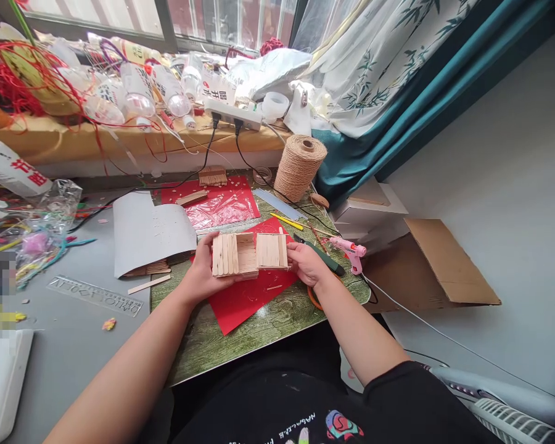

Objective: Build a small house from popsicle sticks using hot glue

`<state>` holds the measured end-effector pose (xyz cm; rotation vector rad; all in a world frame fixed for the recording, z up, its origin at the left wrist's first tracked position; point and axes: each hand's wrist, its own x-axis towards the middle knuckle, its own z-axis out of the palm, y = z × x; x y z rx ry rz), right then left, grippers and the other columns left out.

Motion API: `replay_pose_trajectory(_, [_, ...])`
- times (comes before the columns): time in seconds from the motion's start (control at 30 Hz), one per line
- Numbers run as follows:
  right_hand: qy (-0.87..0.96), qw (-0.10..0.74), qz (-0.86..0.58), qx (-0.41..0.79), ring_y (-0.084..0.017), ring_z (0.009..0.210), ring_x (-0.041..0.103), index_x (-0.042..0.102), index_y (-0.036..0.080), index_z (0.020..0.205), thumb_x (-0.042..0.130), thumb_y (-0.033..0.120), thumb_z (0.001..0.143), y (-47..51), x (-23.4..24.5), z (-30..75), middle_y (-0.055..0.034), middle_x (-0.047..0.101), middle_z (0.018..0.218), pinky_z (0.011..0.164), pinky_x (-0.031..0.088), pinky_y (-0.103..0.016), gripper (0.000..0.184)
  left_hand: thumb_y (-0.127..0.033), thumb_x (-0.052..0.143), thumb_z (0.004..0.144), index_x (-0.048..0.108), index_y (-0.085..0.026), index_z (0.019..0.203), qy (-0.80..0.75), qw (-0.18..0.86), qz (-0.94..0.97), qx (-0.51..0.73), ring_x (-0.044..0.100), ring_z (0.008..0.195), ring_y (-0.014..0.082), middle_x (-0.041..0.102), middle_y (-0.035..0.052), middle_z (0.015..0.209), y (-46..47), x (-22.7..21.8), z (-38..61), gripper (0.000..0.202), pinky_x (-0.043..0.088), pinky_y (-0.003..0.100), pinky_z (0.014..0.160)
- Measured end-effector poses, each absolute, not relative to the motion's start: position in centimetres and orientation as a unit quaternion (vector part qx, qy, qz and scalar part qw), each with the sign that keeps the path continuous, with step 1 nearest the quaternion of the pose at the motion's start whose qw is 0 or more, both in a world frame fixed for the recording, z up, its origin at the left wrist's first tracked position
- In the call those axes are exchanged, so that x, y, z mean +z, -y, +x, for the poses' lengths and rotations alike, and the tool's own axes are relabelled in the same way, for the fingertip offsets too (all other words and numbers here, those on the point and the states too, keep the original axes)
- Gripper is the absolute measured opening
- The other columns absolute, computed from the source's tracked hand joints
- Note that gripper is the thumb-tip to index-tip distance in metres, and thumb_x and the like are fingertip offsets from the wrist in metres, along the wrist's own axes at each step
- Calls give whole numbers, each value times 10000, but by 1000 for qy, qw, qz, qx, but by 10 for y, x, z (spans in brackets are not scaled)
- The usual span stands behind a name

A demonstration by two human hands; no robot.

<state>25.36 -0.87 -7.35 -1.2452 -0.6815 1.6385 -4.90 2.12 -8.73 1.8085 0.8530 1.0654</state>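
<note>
Daylit window (120,15) above a cluttered sill (50,139), teal curtain (420,105), grey floor (513,185), green-topped table (259,333).

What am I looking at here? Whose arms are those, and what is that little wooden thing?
The camera sits on a person's head and looks down, so the arms are their own. The left hand and right hand hold a small box of wooden sticks between them, above a red sheet on a green mat. Nearby lie a pink glue gun, a big spool of twine, a clear ruler and a grey folder. Bottles and red string crowd the windowsill behind.
</note>
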Motion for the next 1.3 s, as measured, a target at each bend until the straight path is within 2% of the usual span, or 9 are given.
replay_pose_trajectory(0.2, [261,474,-510,669,-154,669,747,800,179,992,966,390,712,14,-73,255,-65,852,908,618,605,-258,388,-513,991,711,243,-300,1602,-350,429,719,420,552,1401,349,423,169,1532,-21,-90,-44,1183,469,560,1204])
replay_pose_trajectory(0.43, [268,482,-509,661,-151,681,719,728,201,881,997,408,645,16,-82,248,-14,816,842,648,572,-275,414,-489,1004,700,254,-304,1610,-340,435,713,433,571,1388,359,457,164,1517,-20,-91,-44,1194,485,544,1190])
replay_pose_trajectory(0.63, [294,472,-507,659,-149,706,716,718,197,865,998,461,664,18,-82,245,-15,811,860,680,554,-275,434,-427,1019,673,237,-325,1639,-328,429,727,425,532,1444,385,441,165,1564,-17,-98,-48,1247,462,591,1222])
replay_pose_trajectory(0.8, [312,472,-506,651,-154,683,706,714,205,888,1038,488,610,17,-79,243,-8,800,839,669,546,-283,512,-423,1026,650,263,-314,1642,-314,354,761,445,500,1478,443,439,152,1605,-13,-97,-51,1256,416,622,1264])
replay_pose_trajectory(0.97, [332,493,-503,628,-161,728,705,699,233,908,1032,563,619,20,-80,244,2,787,874,696,554,-293,551,-351,1044,630,274,-387,1652,-253,256,800,481,493,1516,421,468,142,1575,-14,-94,-51,1281,428,650,1277])
replay_pose_trajectory(1.07, [346,502,-502,614,-156,718,681,696,236,880,1033,532,640,22,-80,243,2,775,872,685,544,-288,508,-375,1052,615,253,-426,1649,-254,234,814,467,497,1519,429,466,138,1579,-14,-94,-50,1307,412,688,1292])
replay_pose_trajectory(1.2, [356,515,-512,588,-141,682,635,691,235,845,1048,438,632,22,-79,236,23,726,791,657,511,-267,463,-389,1057,603,249,-416,1655,-259,234,820,454,497,1515,433,453,151,1583,-13,-95,-50,1326,414,706,1290])
replay_pose_trajectory(1.3, [371,516,-532,560,-147,697,630,682,234,843,1029,427,648,22,-77,230,19,715,789,668,505,-268,443,-400,1054,600,265,-412,1647,-274,247,812,452,491,1516,439,455,150,1583,-14,-98,-50,1311,424,711,1280])
